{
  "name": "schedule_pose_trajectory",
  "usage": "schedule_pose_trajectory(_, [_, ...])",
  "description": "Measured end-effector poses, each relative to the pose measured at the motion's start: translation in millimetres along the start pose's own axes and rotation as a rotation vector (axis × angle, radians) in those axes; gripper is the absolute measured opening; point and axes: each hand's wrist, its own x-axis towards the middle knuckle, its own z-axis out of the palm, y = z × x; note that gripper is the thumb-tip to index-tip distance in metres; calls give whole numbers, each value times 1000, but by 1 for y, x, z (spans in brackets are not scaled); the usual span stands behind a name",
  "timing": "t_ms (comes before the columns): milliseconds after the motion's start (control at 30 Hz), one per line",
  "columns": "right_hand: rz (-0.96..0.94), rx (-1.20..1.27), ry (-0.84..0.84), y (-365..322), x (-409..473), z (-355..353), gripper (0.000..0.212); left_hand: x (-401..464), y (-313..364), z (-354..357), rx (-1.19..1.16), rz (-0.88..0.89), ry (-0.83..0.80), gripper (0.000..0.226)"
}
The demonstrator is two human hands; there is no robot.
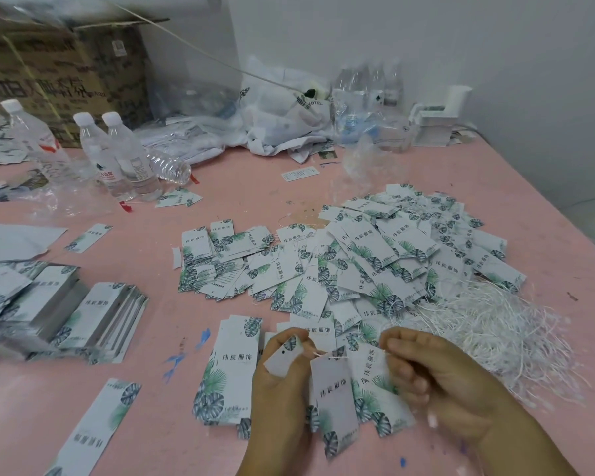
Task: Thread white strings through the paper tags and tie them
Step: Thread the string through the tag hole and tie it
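A pink tabletop point(220, 389) is carrying the work. A large heap of leaf-printed paper tags point(385, 255) is lying across its middle and spreading toward the right edge. A tangled bundle of white strings point(495, 324) is lying just beside the heap on its near right side, close to the right hand.

At the far left corner a cardboard box point(59, 70) is standing with its top flaps open; its contents are not showing. Crumpled white plastic bags point(282, 115) are lying along the far edge. Stacked tags point(83, 314) are sitting in neat piles near the left edge. Three capped water bottles point(117, 152) are standing upright toward the far left, with an uncapped bottle point(169, 168) lying on its side just beside them.

At the near edge, both hands are working close together over a few loose tags. The left hand point(282, 383) is pinching a small tag point(284, 355) between thumb and fingers, its punched hole facing up. The right hand point(437, 376) is curling its fingers closed, gripping a white string point(318, 353) that is running leftward to the left hand's fingertips. A long tag point(334, 400) is hanging from this string between the two hands, its upper end touching the string and its printed face tilting toward the camera. Whether a knot is formed cannot be told.
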Motion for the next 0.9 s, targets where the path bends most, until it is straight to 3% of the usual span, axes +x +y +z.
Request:
schedule_pose_trajectory(33, [-11, 64, 9, -2, 1, -3, 6, -1, 2, 1, -31, -8, 9, 27])
schedule_pose_trajectory(167, [-39, 319, -18, -5, 2, -5, 45, -2, 5, 2, -78, -40, 69, 23])
schedule_pose_trajectory(233, [-66, 369, -24, -1, 5, -1, 40, -2, 4, 2, -67, -37, 88, 24])
schedule_pose_trajectory(300, [-124, 343, 25, 6, 10, 9, 16, -1, 2, 3, -18, -8, 86, 23])
schedule_pose_trajectory(400, [-270, 124, 71, 23, 10, 28, 21, -2, -4, 2, 87, 50, 71, 30])
schedule_pose_trajectory(500, [-438, -475, 213, 39, 6, 41, 12, -4, -8, 1, 204, 97, 39, 36])
schedule_pose_trajectory(567, [-504, -731, 322, 46, 7, 45, 13, -4, -10, -1, 282, 131, 34, 35])
schedule_pose_trajectory(733, [-431, -783, 369, 48, 10, 45, 24, -6, -7, 2, 304, 135, 50, 32])
schedule_pose_trajectory(900, [-511, -869, 376, 48, 12, 45, 29, -9, -5, 3, 420, 184, 16, 18])
